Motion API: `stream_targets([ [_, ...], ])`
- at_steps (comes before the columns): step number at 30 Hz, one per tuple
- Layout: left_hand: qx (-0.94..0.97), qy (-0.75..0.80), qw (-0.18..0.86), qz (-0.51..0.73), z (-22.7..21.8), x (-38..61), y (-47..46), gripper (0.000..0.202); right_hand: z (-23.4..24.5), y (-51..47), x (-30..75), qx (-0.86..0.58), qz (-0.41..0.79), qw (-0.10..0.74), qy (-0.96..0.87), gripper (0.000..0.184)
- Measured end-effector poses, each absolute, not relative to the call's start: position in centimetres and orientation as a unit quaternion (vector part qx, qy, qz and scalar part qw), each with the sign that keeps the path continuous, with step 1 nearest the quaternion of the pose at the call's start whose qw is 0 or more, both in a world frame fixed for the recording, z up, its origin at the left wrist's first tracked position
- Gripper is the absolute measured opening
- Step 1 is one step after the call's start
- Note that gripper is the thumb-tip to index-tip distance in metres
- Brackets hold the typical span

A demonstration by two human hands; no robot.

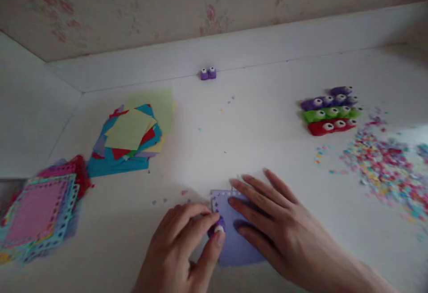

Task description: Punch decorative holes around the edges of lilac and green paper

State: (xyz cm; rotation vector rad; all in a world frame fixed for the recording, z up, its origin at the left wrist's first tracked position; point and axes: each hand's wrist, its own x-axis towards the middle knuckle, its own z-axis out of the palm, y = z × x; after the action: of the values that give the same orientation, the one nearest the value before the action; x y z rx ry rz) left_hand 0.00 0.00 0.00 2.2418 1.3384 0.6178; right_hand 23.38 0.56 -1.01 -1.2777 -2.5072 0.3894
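A lilac square of paper lies on the white table near the front edge, with small punched holes along its top and left edges. My left hand is closed around a small purple craft punch set on the paper's left edge, the thumb on its white button. My right hand lies flat on the paper with fingers spread, holding it down.
A pile of plain coloured paper squares lies at middle left. Punched squares are stacked at the far left. Rows of purple, green and red punches stand at right beside scattered confetti. One purple punch sits by the back wall.
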Motion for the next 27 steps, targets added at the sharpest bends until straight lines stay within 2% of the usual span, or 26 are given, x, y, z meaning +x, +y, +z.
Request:
stream_targets([
  [7,0.795,0.486,0.286,0.223,0.8,0.4,0.2,0.012,-0.8,0.4,23.5,-0.448,0.149,0.155,-0.868,0.039],
  [12,0.774,0.510,0.351,0.132,2.0,1.3,1.4,0.017,-0.7,0.3,23.6,-0.450,0.167,0.146,-0.865,0.039],
  [17,0.770,0.521,0.359,0.079,2.5,1.9,2.3,0.018,-0.7,0.0,23.6,-0.449,0.176,0.163,-0.861,0.039],
  [21,0.764,0.512,0.376,0.112,2.5,1.3,1.8,0.017,-0.8,-0.2,23.7,-0.442,0.174,0.173,-0.863,0.038],
  [27,0.758,0.536,0.326,0.179,1.8,-1.7,-0.1,0.022,-0.7,-0.3,23.7,-0.438,0.169,0.187,-0.863,0.038],
])
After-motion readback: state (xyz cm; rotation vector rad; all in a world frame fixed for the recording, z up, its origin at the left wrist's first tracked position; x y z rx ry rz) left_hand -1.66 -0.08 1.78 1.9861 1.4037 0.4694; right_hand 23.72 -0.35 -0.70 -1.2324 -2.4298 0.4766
